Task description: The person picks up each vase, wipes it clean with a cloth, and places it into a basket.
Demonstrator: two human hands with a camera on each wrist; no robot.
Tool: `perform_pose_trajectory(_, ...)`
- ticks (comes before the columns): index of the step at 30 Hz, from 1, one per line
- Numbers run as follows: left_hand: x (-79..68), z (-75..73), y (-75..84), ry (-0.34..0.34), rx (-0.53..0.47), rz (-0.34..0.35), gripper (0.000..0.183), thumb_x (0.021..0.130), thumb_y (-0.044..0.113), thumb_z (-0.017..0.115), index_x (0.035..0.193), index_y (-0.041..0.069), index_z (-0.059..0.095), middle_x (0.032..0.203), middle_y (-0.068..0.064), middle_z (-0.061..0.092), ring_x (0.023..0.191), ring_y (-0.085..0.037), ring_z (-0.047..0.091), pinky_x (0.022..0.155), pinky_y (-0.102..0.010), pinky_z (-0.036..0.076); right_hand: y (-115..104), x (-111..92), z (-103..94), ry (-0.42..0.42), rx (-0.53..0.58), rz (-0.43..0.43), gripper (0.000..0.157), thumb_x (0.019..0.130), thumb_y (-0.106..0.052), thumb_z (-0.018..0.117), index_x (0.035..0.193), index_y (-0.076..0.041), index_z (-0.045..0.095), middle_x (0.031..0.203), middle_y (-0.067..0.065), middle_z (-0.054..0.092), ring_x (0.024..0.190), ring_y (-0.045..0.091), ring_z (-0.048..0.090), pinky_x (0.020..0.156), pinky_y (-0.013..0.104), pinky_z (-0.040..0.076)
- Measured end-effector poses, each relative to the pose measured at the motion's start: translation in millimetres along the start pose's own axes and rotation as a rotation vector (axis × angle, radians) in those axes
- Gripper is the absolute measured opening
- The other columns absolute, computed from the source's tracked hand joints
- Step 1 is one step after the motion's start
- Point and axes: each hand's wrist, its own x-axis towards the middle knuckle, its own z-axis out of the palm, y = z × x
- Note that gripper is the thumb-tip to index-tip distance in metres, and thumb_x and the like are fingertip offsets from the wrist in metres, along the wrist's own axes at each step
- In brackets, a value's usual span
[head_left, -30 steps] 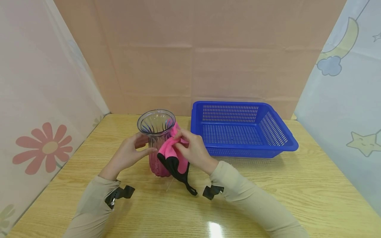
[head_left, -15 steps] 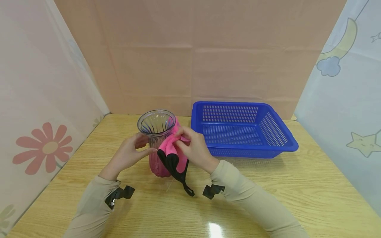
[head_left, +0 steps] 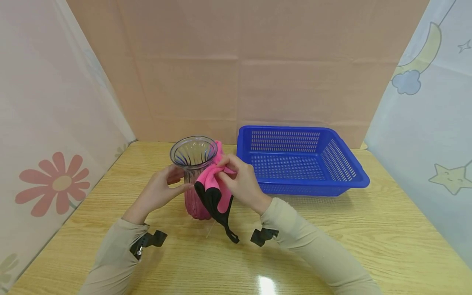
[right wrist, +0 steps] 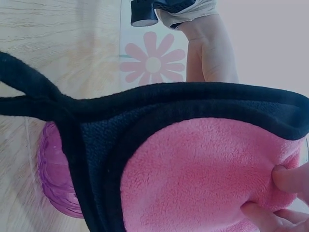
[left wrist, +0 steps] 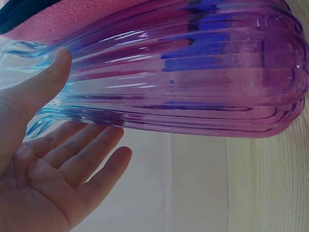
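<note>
A ribbed glass vase (head_left: 194,205), clear at its flared rim and pink-purple lower down, stands upright on the table. My left hand (head_left: 158,192) holds it at the neck from the left. In the left wrist view the thumb lies on one side of the vase (left wrist: 159,92) and the fingers on the other. My right hand (head_left: 241,182) pinches a pink fleecy cloth (head_left: 224,200) with black edging and a hanging loop. The bunched cloth lies against the vase's right side. In the right wrist view the cloth (right wrist: 193,169) hides most of the vase.
A blue perforated plastic basket (head_left: 302,181) sits at the back right of the wooden table (head_left: 177,262), just beyond my right hand. A tan backdrop (head_left: 236,82) rises behind the table, with patterned curtains at both sides.
My right hand has shifted slightly up the vase's side with the cloth, whose hanging loop has swung a little left. The left hand and vase have stayed in place.
</note>
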Motion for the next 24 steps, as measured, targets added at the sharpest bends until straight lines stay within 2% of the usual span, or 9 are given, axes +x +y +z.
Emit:
perform_pose_trajectory(13,0.4,0.3,0.0,0.002,0.01,-0.002,0.056,0.084,0.021,0.069,0.131,0.0,0.046,0.122,-0.024,0.06,0.114,-0.038,0.058,0.098,-0.05,0.048,-1.7,-1.0,2.0,0.0,-0.003,-0.006,0.009,0.082,0.007,0.063,0.088,0.001,0.058,0.1,0.019,0.069,0.116,0.032,0.059,0.083,0.033,0.057)
perform_pose_trajectory(24,-0.3,-0.4,0.6,-0.004,0.001,-0.004,0.058,0.085,0.02,0.068,0.134,0.002,0.044,0.124,-0.023,0.059,0.115,-0.038,0.057,0.099,-0.05,0.047,0.2,-2.1,4.9,-0.023,-0.034,-0.006,0.01,0.083,0.006,0.063,0.087,0.0,0.057,0.095,0.016,0.067,0.103,0.029,0.066,0.081,0.032,0.058)
